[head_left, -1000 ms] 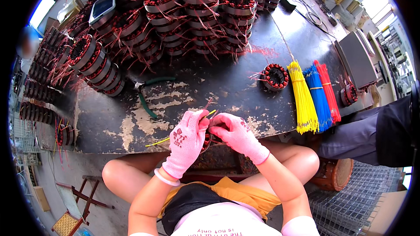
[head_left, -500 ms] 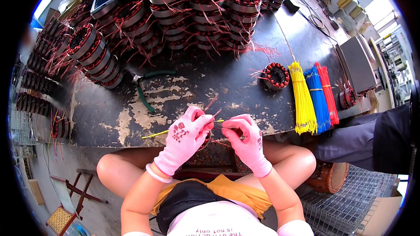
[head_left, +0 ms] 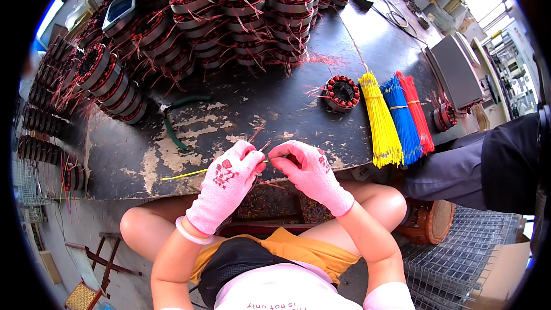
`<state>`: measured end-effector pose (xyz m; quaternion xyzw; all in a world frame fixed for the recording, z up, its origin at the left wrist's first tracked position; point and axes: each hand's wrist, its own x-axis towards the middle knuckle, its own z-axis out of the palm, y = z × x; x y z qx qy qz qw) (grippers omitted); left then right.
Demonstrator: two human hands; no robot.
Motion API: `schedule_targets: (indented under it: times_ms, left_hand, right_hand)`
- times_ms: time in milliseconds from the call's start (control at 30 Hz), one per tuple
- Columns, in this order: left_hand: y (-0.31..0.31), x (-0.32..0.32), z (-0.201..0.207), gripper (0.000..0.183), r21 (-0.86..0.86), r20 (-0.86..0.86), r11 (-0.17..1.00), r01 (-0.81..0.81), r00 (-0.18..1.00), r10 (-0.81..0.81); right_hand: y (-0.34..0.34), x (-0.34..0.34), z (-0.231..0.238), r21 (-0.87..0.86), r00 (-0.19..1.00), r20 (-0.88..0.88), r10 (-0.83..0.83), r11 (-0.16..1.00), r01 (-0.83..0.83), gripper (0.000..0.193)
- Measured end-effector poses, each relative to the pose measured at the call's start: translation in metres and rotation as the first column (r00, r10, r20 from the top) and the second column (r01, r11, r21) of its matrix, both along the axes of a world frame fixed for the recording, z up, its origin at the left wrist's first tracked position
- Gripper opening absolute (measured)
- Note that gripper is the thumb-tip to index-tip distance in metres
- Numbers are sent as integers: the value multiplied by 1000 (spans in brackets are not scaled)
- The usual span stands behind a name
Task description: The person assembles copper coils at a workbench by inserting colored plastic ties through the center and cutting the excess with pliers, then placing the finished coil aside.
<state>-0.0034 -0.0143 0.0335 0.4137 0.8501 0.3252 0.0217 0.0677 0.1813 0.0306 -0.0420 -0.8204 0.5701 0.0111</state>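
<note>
Both my hands wear pink gloves and meet above the near edge of the table. My left hand (head_left: pixel 225 179) is closed in a pinch on a yellow wire (head_left: pixel 183 175), whose long end sticks out to the left. Thin reddish winding leads (head_left: pixel 257 134) rise from the same pinch. My right hand (head_left: pixel 310 173) is closed too, its thumb and forefinger pinching at the wire ends beside the left fingertips. Exactly which strand it grips is covered by the fingers. Red leads (head_left: pixel 271 184) show below the hands; what they come from is hidden behind my left hand.
Green-handled pliers (head_left: pixel 174 132) lie beyond my left hand. A single wound stator (head_left: pixel 342 93) sits to the right, beside yellow (head_left: pixel 381 126), blue (head_left: pixel 404 120) and red (head_left: pixel 417 116) wire bundles. Stacked stators (head_left: pixel 241 17) crowd the back. Another person's leg (head_left: pixel 453 166) is at right.
My right hand has moved in against the left fingertips, closing the small gap between them. The whole scene has shifted slightly left as the view turned.
</note>
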Motion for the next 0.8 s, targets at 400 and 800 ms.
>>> schedule_targets:
  times_ms: [400,800]
  left_hand:
    - [9,3,-12,19,64,-20,998,-10,1000,11]
    - [12,-1,-26,18,107,-77,992,61,996,-53]
  right_hand:
    - [9,-6,0,-54,998,33,56,997,-54,16]
    - [16,6,-12,343,981,-191,22,938,46,34]
